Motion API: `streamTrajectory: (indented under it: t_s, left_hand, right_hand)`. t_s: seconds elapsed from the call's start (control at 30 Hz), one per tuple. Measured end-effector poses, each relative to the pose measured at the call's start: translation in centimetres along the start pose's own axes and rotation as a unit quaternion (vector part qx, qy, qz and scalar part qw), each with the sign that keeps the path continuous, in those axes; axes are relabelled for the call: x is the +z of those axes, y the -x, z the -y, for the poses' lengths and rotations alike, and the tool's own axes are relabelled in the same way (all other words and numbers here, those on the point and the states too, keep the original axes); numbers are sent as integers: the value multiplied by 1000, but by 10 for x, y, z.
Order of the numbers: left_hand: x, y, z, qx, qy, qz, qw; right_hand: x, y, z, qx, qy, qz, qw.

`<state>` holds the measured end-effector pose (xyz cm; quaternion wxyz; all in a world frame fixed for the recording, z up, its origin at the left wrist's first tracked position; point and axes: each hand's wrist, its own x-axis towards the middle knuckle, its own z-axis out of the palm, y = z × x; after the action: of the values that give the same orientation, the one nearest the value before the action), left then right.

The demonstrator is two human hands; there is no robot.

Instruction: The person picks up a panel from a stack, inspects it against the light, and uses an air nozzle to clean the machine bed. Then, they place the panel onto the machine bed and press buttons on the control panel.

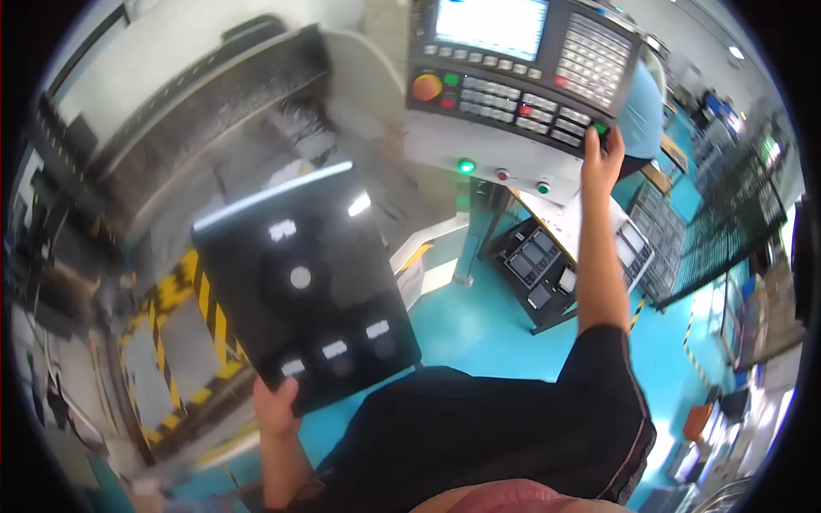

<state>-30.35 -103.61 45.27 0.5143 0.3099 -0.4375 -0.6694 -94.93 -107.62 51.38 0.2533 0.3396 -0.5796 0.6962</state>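
My left hand point(278, 409) is closed on the lower left corner of a flat, glossy black panel point(329, 291), thumb on its upper face. The panel is tilted, with a bright far edge, a round light spot in the middle and several small pale patches that may be holes. Stretched forward, my right hand point(603, 162) touches the lower right corner of a machine control panel point(487, 64), its fingers apart around a green key point(600, 129). Whether a fingertip presses that key cannot be made out. The screen point(492, 24) above is lit.
An orange-red stop knob point(427, 86) and a lit green button point(466, 166) are on the machine front. To the left is the machine's grey, wet-looking interior point(205, 128). A cart point(530, 256) with dark parts stands below my right arm; a black mesh fence point(727, 231) is further right.
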Motion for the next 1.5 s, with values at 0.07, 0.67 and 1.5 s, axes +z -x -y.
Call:
streamTrajectory:
  t_s: [0.07,0.67,1.5]
  left_hand:
    - [-4,15,-1,16,-16,-37,999]
    - [-90,216,-52,207,181,-372,887]
    - [-307,593,-62,272,214,-592,727]
  right_hand:
    - [35,88,37,36,-29,160,986]
    - [88,452,325,-375,-77,711,590]
    - [-176,554,556,-111,-144,932,312]
